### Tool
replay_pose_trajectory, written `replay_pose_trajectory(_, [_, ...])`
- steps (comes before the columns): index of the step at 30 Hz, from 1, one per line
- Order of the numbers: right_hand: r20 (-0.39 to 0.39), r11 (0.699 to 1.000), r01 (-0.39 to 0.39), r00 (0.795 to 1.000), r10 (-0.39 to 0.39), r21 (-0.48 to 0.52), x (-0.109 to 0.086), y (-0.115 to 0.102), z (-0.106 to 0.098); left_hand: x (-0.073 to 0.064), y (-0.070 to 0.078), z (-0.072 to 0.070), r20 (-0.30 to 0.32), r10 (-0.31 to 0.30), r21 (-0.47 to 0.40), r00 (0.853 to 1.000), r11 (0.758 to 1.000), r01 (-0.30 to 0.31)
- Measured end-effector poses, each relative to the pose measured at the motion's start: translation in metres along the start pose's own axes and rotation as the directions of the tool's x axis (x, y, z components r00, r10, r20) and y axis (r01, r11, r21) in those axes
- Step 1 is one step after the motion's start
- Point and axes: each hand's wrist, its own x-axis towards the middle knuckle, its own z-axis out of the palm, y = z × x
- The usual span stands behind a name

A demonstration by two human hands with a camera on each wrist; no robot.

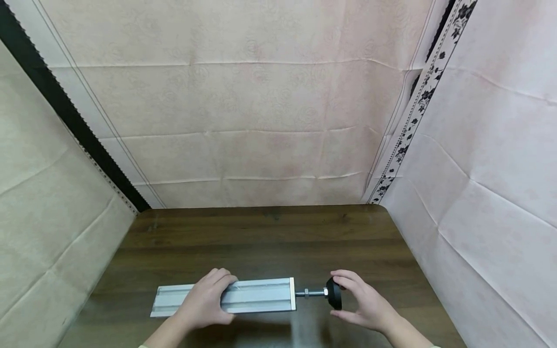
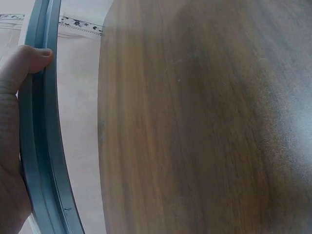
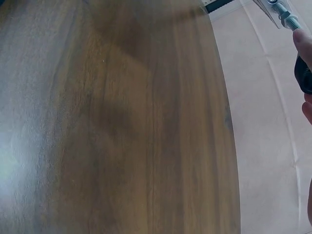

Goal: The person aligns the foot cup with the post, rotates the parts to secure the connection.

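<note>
A silver aluminium profile (image 1: 261, 296) with lengthwise grooves lies crosswise in front of me, held above the table. My left hand (image 1: 209, 297) grips it left of its middle, thumb on the near edge and fingers over the far edge. The left wrist view shows a fingertip pressing the grooved profile (image 2: 41, 122). From the profile's right end a threaded rod (image 1: 315, 293) with nuts sticks out, ending in a black levelling foot (image 1: 334, 293). My right hand (image 1: 363, 304) holds the foot's rim between fingers and thumb. In the right wrist view, the hand partly hides the black foot (image 3: 303, 75).
Below lies a dark brown wooden table (image 1: 261, 232) with rounded far corners, shadowed under the profile. Pale creased cloth (image 1: 261, 106) hangs behind it, with more cloth at the left and right sides. A black strip (image 1: 74, 111) runs down the left.
</note>
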Motion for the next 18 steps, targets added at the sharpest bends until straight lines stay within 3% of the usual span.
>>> replay_pose_trajectory(12, [0.013,0.988,-0.147,0.989,0.146,0.044,0.002,-0.006,0.001,-0.002,0.001,-0.002,0.003,-0.007,0.006,1.000,1.000,0.007])
replay_pose_trajectory(18, [0.049,0.955,-0.294,0.955,0.292,0.042,0.002,-0.011,0.000,-0.002,0.001,-0.002,-0.001,-0.005,0.015,1.000,1.000,0.005])
